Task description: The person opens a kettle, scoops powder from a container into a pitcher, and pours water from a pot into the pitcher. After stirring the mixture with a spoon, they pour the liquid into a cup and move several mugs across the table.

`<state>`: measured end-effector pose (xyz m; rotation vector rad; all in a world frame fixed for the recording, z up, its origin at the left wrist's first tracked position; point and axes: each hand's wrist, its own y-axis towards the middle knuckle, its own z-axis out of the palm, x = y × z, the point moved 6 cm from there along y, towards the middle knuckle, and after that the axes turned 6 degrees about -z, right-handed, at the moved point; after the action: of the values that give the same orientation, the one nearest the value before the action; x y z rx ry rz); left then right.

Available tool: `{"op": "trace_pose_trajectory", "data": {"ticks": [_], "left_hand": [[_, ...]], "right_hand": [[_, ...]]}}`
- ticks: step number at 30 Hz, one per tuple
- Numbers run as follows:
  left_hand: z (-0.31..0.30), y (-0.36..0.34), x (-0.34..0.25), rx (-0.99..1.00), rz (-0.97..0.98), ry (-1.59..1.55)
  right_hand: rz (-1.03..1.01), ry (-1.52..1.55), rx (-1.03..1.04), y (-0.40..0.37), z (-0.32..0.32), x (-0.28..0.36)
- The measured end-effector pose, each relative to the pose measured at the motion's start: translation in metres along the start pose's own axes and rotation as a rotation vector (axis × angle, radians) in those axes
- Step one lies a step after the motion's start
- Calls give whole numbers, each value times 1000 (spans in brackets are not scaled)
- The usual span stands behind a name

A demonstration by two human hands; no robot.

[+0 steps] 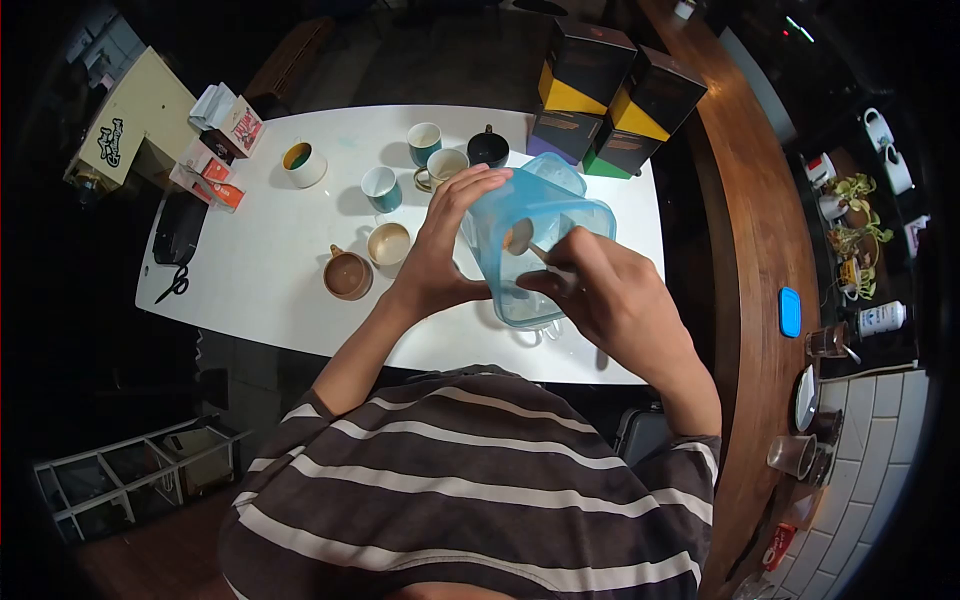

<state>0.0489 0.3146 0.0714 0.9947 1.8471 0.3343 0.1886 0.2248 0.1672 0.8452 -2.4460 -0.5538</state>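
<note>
My left hand (437, 245) grips the side of a translucent blue plastic container (490, 215), which is tilted with its mouth toward me. My right hand (618, 295) reaches to the container's opening, its fingers closed on the handle of a spoon (519, 236). The spoon's bowl is inside the container and looks brownish; what it carries is hard to make out. Left of my left hand stand a cream cup (389, 243) and a brown mug (348, 274). Beyond it are a teal-and-white cup (381, 188), a beige mug (447, 168) and a black mug (488, 148).
Everything stands on a white table (280, 290). A white mug (304, 165), paper packets (225, 120) and black scissors (173, 285) are at the left. Black boxes (640, 95) are stacked at the back right. A wooden counter (745, 330) runs along the right, with a blue lid (790, 312).
</note>
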Motion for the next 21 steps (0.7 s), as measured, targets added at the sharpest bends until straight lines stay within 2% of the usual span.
{"op": "trace_pose_trajectory", "data": {"ticks": [3, 8, 13, 16, 19, 21], "left_hand": [[-3, -2, 7, -27, -37, -87], [-2, -3, -2, -74, 107, -48], [1, -4, -1, -72, 79, -53], [0, -4, -2, -66, 66, -52], [1, -4, -3, -42, 76, -42], [3, -4, -2, -31, 86, -28]], "right_hand": [[62, 21, -33, -6, -10, 4], [-14, -5, -60, -5, -8, 11], [51, 75, -146, -17, -4, 9], [10, 53, -203, -22, 0, 11], [66, 34, -111, -22, 9, 14], [77, 57, -126, -24, 10, 16]]}}
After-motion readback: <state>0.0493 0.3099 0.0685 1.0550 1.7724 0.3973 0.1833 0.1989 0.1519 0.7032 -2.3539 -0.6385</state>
